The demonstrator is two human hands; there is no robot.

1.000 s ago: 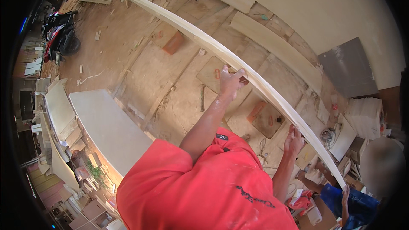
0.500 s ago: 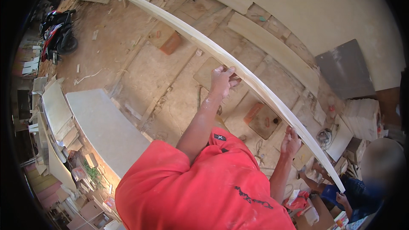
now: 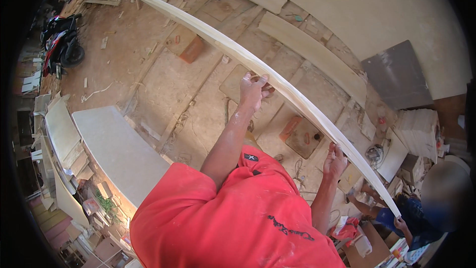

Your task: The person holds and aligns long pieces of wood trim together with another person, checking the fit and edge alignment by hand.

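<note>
I hold 1 long board point(image 3: 299, 99), left hand point(image 3: 254, 92) and right hand point(image 3: 335, 163) apart, gripping its edge; shifting it likely needs both.

The middle of the frame is lit evenly and fairly brightly, and only soft shadows are cast on the dusty floor point(image 3: 116, 54). The pale edge of the long board point(image 3: 228, 44) is washed nearly white, while strong colour is kept in the red shirt point(image 3: 198, 218). Outlines are bowed toward the rim by the wide lens. The far left is left dim, the corners are swallowed by black, and the person point(image 3: 419, 218) at lower right is partly hidden by a round blur.
</note>
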